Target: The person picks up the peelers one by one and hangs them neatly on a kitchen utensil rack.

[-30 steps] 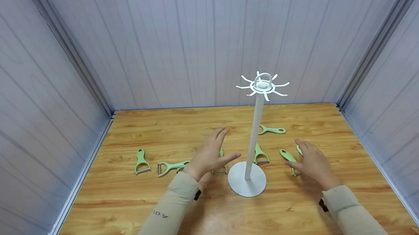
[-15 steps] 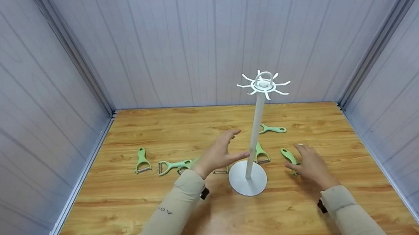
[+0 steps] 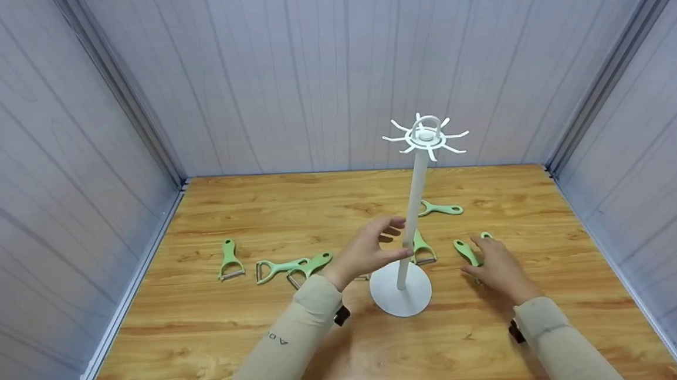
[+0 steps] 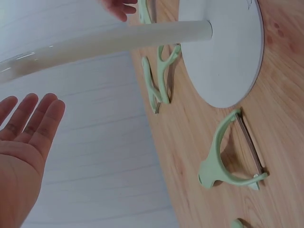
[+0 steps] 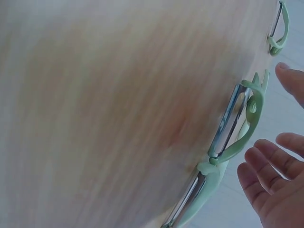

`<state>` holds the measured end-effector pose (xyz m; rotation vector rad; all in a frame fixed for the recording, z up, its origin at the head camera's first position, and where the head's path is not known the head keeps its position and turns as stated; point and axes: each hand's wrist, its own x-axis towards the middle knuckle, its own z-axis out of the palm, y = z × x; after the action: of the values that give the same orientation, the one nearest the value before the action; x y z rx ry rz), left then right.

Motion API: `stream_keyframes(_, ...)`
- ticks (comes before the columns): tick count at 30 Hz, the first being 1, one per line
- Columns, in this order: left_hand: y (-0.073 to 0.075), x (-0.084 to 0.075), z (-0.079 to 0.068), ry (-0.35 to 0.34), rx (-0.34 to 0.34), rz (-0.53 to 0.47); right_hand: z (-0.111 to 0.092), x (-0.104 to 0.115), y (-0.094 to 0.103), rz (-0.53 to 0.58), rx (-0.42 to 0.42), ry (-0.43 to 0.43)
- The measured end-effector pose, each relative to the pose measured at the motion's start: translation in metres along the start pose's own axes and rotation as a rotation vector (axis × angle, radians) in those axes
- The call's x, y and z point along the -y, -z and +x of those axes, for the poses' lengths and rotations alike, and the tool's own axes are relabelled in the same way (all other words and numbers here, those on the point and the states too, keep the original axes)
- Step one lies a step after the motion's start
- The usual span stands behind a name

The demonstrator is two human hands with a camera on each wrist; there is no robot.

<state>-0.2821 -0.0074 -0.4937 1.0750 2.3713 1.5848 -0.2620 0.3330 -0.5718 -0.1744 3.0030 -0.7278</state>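
A white stand (image 3: 400,292) with a round base, a tall pole and a ring of hooks on top stands upright on the table. My left hand (image 3: 361,250) is at its pole (image 4: 118,39), fingers loosely bent. In the left wrist view, a gap shows between those fingers and the pole. My right hand (image 3: 499,265) hovers over two green peelers, with the handle of one peeler (image 3: 466,252) showing beside the thumb. The other one's handle end (image 3: 486,235) peeks out past the fingertips. In the right wrist view, the fingers (image 5: 270,166) are apart from the peelers' blades.
More green peelers lie around the stand: one peeler (image 3: 229,260) at far left, two crossing left of my left arm, another peeler (image 3: 421,248) right of the pole and one (image 3: 442,209) behind it. Panelled walls (image 3: 308,74) enclose the wooden table (image 3: 236,337).
My left hand has moved right to the stand's pole, its fingers bending more and uncovering a peeler behind it. The right hand has shifted slightly left and down over the peelers.
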Motion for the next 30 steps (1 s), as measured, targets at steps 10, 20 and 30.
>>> stream_keyframes(10,-0.007,0.000,0.005,-0.025,-0.012,-0.092,0.007,0.001,-0.001,0.072,0.083,-0.035)
stream_keyframes(20,-0.011,0.000,0.007,0.000,-0.033,-0.112,0.010,0.001,-0.001,0.119,0.085,-0.091)
stream_keyframes(30,-0.014,0.002,0.009,0.030,-0.048,-0.134,0.015,-0.004,-0.005,0.210,0.030,-0.155)
